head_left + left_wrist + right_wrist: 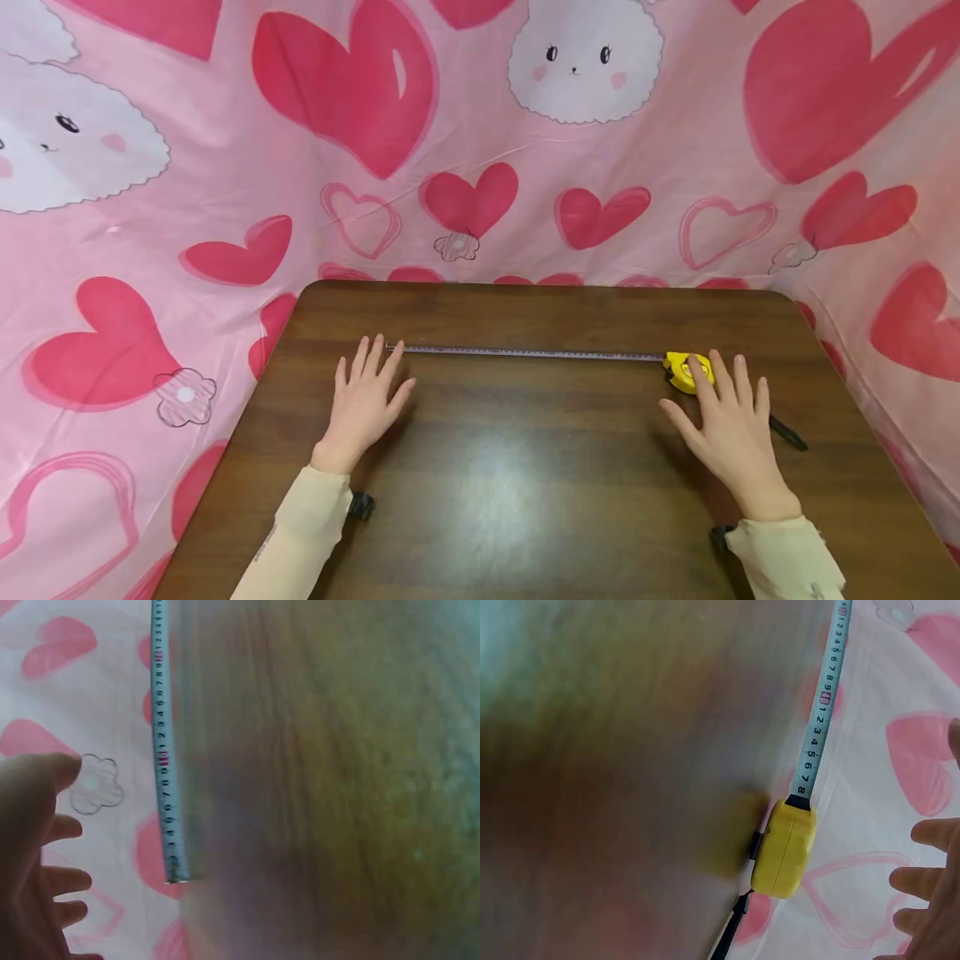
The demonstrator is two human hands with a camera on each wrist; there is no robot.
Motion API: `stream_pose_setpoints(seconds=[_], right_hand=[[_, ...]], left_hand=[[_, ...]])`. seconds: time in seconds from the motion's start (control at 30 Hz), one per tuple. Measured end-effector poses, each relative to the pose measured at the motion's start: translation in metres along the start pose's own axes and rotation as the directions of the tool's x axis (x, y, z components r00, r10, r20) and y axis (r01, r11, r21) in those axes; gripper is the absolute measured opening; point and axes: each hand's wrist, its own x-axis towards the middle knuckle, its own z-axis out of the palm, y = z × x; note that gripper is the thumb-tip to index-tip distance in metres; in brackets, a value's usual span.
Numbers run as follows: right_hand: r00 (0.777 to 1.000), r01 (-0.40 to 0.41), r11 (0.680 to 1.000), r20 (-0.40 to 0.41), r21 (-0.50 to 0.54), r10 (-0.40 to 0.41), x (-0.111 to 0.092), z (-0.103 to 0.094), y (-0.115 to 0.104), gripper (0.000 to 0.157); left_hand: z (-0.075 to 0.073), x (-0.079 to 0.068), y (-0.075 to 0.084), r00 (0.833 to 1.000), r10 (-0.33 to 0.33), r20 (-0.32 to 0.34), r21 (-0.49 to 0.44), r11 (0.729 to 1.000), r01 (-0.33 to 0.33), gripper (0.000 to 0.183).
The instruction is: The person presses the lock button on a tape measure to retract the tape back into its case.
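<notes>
A yellow tape measure (681, 375) lies at the right of the brown table, with its long blade (525, 353) drawn out straight to the left. Fingers spread, my left hand (363, 408) hovers by the blade's free end and overlaps it in the head view. In the left wrist view the metal end hook (177, 881) shows apart from the fingers (69, 879). My right hand (731, 437) is near the yellow case, its index finger overlapping it from above. The right wrist view shows the case (784, 851) with a gap between it and the fingers (919, 881). Neither hand holds anything.
A black wrist strap (787, 433) trails from the tape measure behind the right hand. The wooden table (495, 467) has rounded far corners. Pink cloth (480, 133) with hearts hangs behind it and along both sides. Each wrist wears a dark band below the sleeve.
</notes>
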Motion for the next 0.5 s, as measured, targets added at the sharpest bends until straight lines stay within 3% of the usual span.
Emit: stream_pose_setpoints(seconds=[0.13,0.27,0.4,0.5], right_hand=[[1.0,-0.008,0.999,0.027,0.044,0.007,0.007,-0.004,-0.001,0.072],[0.999,0.027,0.999,0.035,0.039,-0.028,0.016,-0.009,-0.001,0.058],[0.998,0.063,0.998,0.026,0.019,-0.064,0.027,-0.011,0.005,0.049],[0.998,0.052,0.998,0.044,0.026,-0.053,0.037,-0.008,0.013,0.049]], left_hand=[[0.004,0.009,-0.007,0.993,-0.024,-0.119,-0.097,0.995,0.013,0.047],[0.007,0.018,-0.013,0.975,-0.114,-0.193,-0.194,0.978,0.075,0.024],[0.008,0.026,-0.021,0.974,-0.185,-0.134,-0.267,0.953,0.145,0.019],[0.011,0.033,-0.028,0.977,-0.202,-0.07,-0.307,0.936,0.171,0.022]])
